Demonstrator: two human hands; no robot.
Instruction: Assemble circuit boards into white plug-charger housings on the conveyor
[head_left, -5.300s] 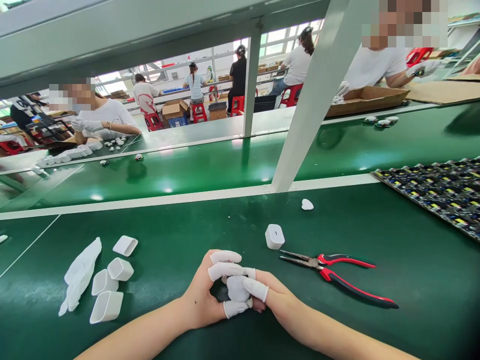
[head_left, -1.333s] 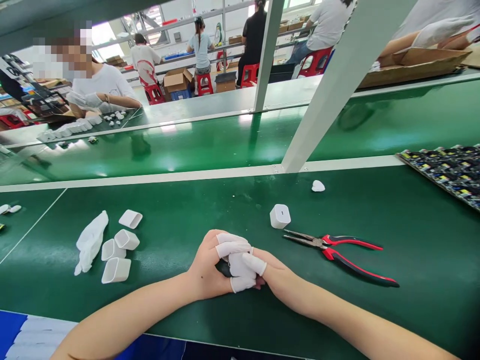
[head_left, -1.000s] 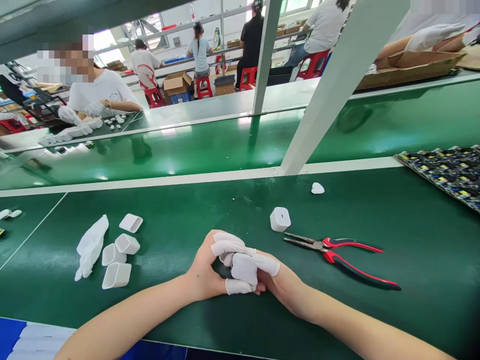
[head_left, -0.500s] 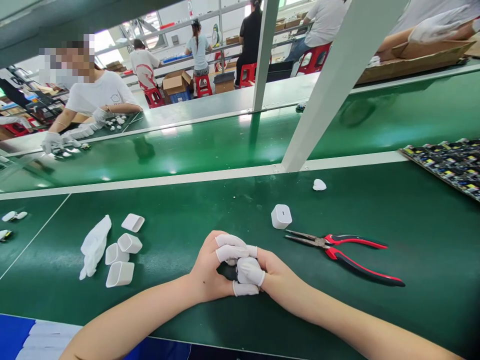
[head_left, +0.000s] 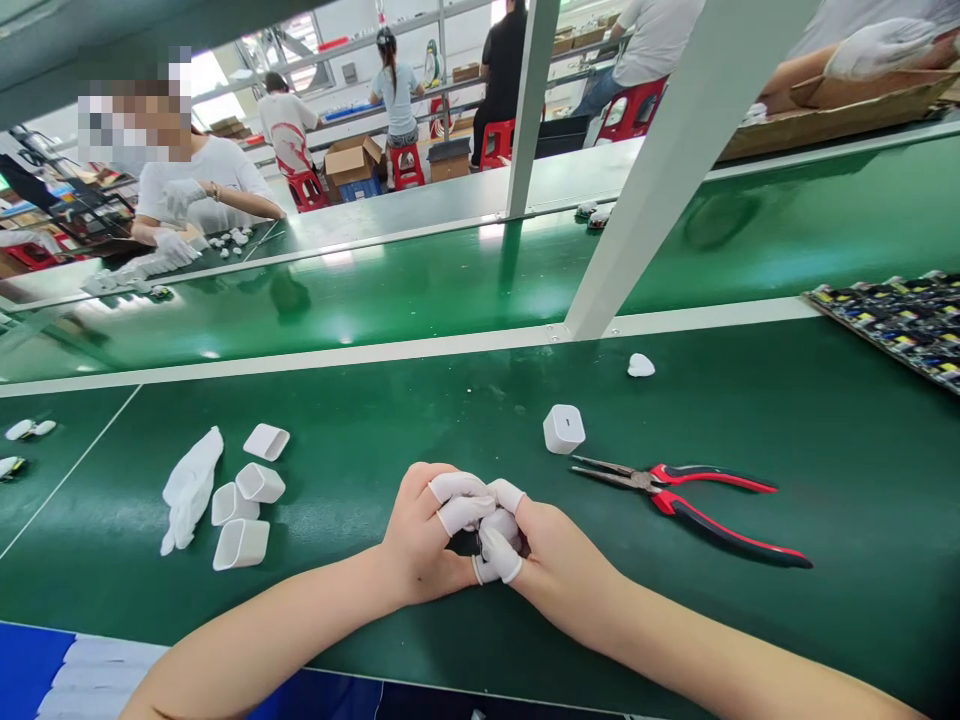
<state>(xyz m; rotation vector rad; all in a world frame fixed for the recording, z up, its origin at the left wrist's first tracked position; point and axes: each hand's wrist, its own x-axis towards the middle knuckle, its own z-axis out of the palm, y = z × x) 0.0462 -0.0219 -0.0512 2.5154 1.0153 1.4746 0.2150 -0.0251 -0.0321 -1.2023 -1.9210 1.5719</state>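
Observation:
My left hand (head_left: 435,530) and my right hand (head_left: 532,540) meet over the green table, white cots on their fingertips. Between them is a small white part (head_left: 501,524), mostly covered by the fingers; a dark bit shows beside it. Both hands are closed around this part. Behind my right hand stands a white charger cube (head_left: 564,429). Pliers with red and black handles (head_left: 675,490) lie to the right, tips near the cube. Several open white shells (head_left: 241,544) lie left of my hands, next to a crumpled white glove (head_left: 189,490).
A small white piece (head_left: 640,366) lies beyond the pliers. At the right edge is a tray of circuit boards (head_left: 900,325). A slanted white post (head_left: 645,200) rises from the rail behind. Across the green belt (head_left: 420,290) a person (head_left: 202,180) in white gloves works.
My right fingers have shifted around the white part, with the thumb lower and the fingertips closer to my left hand. The person across has raised their hands. More small parts show on the belt.

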